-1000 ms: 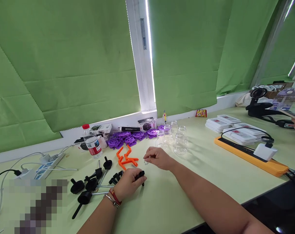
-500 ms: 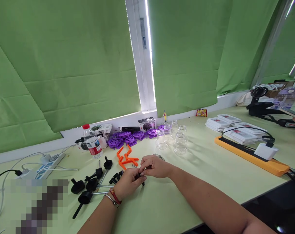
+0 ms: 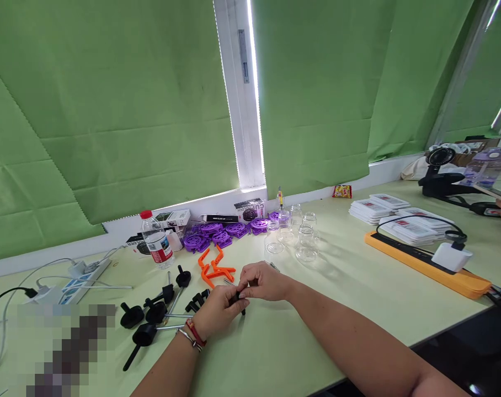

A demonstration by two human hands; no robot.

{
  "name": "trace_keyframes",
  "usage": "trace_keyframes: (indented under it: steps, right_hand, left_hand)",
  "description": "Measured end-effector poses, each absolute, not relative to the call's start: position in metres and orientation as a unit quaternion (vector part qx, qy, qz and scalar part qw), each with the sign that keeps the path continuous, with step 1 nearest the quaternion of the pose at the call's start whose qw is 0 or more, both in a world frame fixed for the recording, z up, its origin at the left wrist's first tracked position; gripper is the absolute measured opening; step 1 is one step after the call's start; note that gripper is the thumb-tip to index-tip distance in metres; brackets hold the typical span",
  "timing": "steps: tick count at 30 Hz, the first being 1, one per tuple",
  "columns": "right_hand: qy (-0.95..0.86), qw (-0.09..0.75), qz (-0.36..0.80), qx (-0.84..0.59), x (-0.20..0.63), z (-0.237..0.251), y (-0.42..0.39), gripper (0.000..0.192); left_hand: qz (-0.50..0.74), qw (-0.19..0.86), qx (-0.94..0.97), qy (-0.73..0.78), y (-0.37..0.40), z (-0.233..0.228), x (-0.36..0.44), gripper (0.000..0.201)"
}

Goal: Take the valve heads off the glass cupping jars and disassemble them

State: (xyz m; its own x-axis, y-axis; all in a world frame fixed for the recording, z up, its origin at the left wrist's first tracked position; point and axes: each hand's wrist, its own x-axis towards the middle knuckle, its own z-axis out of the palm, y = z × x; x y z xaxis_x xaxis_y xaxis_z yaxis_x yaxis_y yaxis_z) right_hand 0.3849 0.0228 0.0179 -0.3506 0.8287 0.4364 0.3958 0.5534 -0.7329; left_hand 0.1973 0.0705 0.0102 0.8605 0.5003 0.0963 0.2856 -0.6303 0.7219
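We hold a small black part (image 3: 243, 312) in the left hand (image 3: 222, 306), low over the near middle of the counter (image 3: 283, 342), with the fingers curled closely round it. Our right hand (image 3: 265, 282) meets it from the right; its fingertips are drawn narrow at the top of the part, but we cannot tell whether they pinch the part itself or something tiny against it. We judge the step in hand to be close fingertip work on this one part, the left hand steadying it and the right doing the finer handling. As we see it, the next move calls for a firm left hold, light right fingertips and good alignment, since our fingers hide most of the part. Several more black pieces (image 3: 198, 299) lie just left of the left hand, the orange parts (image 3: 217, 273) lie beyond it, and small coiled springs (image 3: 272, 266) sit just past the right hand. Glass jars (image 3: 306, 251) stand farther off to the right.
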Motion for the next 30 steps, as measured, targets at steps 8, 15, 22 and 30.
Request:
trace_keyframes:
  steps: [8, 15, 22, 30]
  right_hand:
    - [-0.755, 0.430, 0.270, -0.415, 0.391, 0.022, 0.024, 0.016]
    - [-0.573, 0.481, 0.191, -0.635, 0.445, 0.016, 0.044, 0.019]
    - [-0.560, 0.286, 0.200, -0.751, 0.466, -0.001, 0.051, 0.017]
    - [-0.566, 0.254, 0.199, -0.759, 0.466, -0.004, 0.053, 0.022]
  left_hand:
    - [0.134, 0.369, 0.889, 0.234, 0.069, 0.013, 0.198, 0.031]
    - [0.126, 0.337, 0.898, 0.253, 0.067, 0.018, 0.197, 0.032]
    - [0.112, 0.343, 0.897, 0.255, 0.067, 0.020, 0.196, 0.029]
    - [0.111, 0.348, 0.892, 0.266, 0.066, 0.021, 0.196, 0.032]
